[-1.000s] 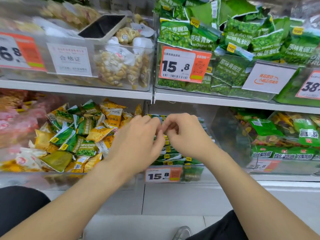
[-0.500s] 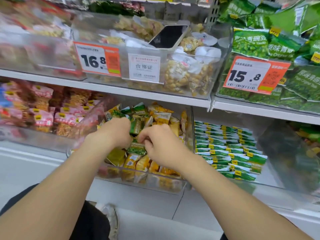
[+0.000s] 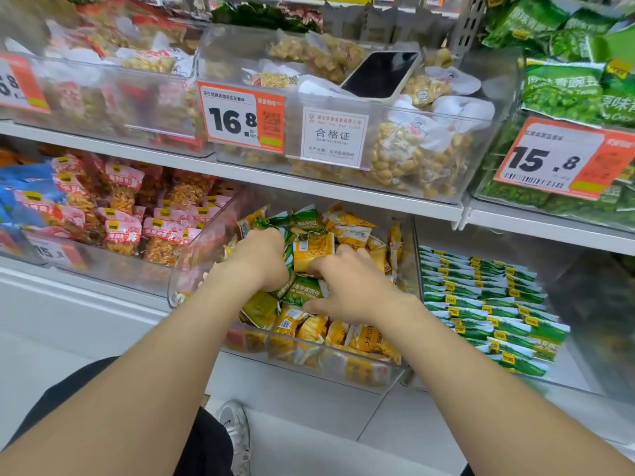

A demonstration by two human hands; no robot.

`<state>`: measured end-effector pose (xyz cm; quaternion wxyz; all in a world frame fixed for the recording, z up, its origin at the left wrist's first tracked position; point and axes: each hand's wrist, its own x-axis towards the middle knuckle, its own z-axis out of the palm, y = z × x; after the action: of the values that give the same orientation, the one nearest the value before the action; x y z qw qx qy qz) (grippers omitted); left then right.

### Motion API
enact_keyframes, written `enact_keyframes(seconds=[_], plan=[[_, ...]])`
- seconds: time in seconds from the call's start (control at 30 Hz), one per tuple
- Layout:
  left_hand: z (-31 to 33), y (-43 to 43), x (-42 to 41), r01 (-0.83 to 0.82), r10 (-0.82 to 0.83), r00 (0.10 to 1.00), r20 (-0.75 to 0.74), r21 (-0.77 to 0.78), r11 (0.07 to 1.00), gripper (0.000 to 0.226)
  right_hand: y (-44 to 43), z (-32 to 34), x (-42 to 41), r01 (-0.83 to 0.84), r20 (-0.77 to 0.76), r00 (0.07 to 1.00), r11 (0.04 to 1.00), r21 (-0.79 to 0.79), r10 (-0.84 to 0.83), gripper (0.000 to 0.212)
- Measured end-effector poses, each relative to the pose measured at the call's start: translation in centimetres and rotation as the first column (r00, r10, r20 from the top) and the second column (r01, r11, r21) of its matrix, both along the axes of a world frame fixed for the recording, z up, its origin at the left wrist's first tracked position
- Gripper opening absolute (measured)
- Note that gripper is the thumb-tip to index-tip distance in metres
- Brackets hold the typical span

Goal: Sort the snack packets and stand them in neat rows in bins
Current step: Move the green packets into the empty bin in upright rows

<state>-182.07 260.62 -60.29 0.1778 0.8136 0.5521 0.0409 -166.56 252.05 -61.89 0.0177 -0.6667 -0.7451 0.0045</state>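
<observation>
**Left hand** (image 3: 259, 259): knuckles up, fingers curled down into the pile and hidden. Whether it holds a packet cannot be told.

**Right hand** (image 3: 354, 290): just beside the left. Fingers and thumb are curled round a green garlic-flavour packet (image 3: 302, 292) lying on top of the heap.

**Mixed bin** (image 3: 343, 367): clear plastic, on the lower shelf. Yellow packets (image 3: 312, 252) and green ones are jumbled flat together, unsorted. The heap is piled close behind the front wall.

**Rows of green packets** (image 3: 481, 297): in the next bin to the right, standing on edge in tidy files. Likely where the greens go.

**Upper shelf** (image 3: 309, 187): a smartphone (image 3: 379, 74) lies tilted on the rim of the peanut bin, directly above the work.

**Hazards, as judged:**
- Digging with both hands may push yellow packets over the front wall onto the floor (image 3: 412, 424).
- A yellow packet may come up with the green one and end up in the wrong bin.
- Pushing a packet carelessly into the standing files could topple them.
- Knocking the shelf could dislodge the phone.
</observation>
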Motion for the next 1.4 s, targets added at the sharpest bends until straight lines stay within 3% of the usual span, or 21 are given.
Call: enact_keyframes(seconds=[0.1, 0.17, 0.23, 0.27, 0.37, 0.47, 0.6, 0.73, 0.8, 0.9, 0.97, 1.07, 1.2, 1.27, 1.4], plan=[[0.6, 0.0, -0.1, -0.006, 0.004, 0.998, 0.07, 0.024, 1.0, 0.004, 0.1, -0.2, -0.3, 0.079, -0.065, 0.995, 0.996, -0.03, -0.081, 0.055], [0.9, -0.1, -0.2, 0.006, -0.01, 0.992, 0.127, 0.028, 1.0, 0.017, 0.0, 0.2, -0.4, 0.104, -0.114, 0.987, 0.991, -0.083, -0.113, 0.055], [1.2, -0.5, -0.4, 0.021, -0.023, 0.987, 0.158, 0.009, 1.0, 0.018, -0.6, 0.9, -0.5, 0.108, -0.153, 0.98, 0.988, -0.11, -0.124, 0.041], [1.3, -0.7, -0.4, 0.024, -0.023, 0.985, 0.172, -0.006, 1.0, 0.013, -1.0, 1.3, -0.6, 0.119, -0.181, 0.974, 0.987, -0.107, -0.137, 0.027], [2.0, -1.7, -0.7, 0.047, -0.044, 0.977, 0.21, -0.01, 0.999, 0.013, -2.3, 2.2, -0.1, 0.104, -0.333, 0.935, 0.992, -0.074, -0.123, 0.039], [2.4, -2.5, -0.7, 0.085, -0.083, 0.94, 0.332, 0.009, 0.996, 0.012, -3.6, 3.1, 0.9, 0.114, -0.528, 0.845, 0.993, 0.035, -0.079, 0.029], [2.6, -3.1, -0.5, 0.148, 0.012, 0.804, 0.595, -0.221, 0.964, 0.01, -4.9, 3.9, 2.8, 0.048, -0.674, 0.739, 0.997, 0.062, 0.006, 0.003], [2.7, -3.3, -0.5, 0.22, 0.1, 0.718, 0.689, -0.36, 0.907, 0.037, -6.0, 4.1, 4.6, 0.006, -0.796, 0.605, 1.0, -0.008, -0.01, 0.02], [2.9, -3.6, -0.3, 0.289, 0.113, 0.679, 0.726, -0.405, 0.868, 0.033, -6.7, 4.3, 5.0, 0.048, -0.829, 0.556, 0.998, -0.03, -0.052, 0.028], [3.2, -4.3, 0.4, 0.356, 0.08, 0.671, 0.737, -0.415, 0.837, 0.027, -7.2, 4.3, 5.6, 0.122, -0.816, 0.57, 0.992, -0.035, -0.098, 0.028], [3.2, -5.2, 1.1, 0.358, 0.031, 0.684, 0.729, -0.372, 0.857, 0.018, -7.7, 4.6, 6.0, 0.144, -0.827, 0.549, 0.988, -0.05, -0.122, 0.021], [3.1, -6.4, 2.1, 0.333, 0.019, 0.693, 0.72, -0.344, 0.878, 0.02, -8.4, 5.2, 6.3, 0.154, -0.825, 0.546, 0.985, -0.075, -0.148, 0.012], [3.3, -7.5, 3.0, 0.38, -0.052, 0.676, 0.735, -0.288, 0.879, 0.024, -8.5, 5.3, 6.3, 0.234, -0.73, 0.67, 0.971, 0.038, -0.133, 0.022], [3.1, -7.5, 3.2, 0.396, -0.139, 0.684, 0.717, -0.205, 0.895, 0.032, -8.6, 5.3, 6.2, 0.283, -0.724, 0.673, 0.957, 0.057, -0.155, 0.03], [2.0, -6.5, 3.4, 0.345, -0.248, 0.771, 0.586, -0.057, 0.937, 0.074, -8.5, 5.2, 6.1, 0.314, -0.774, 0.616, 0.947, 0.072, -0.145, 0.037]])
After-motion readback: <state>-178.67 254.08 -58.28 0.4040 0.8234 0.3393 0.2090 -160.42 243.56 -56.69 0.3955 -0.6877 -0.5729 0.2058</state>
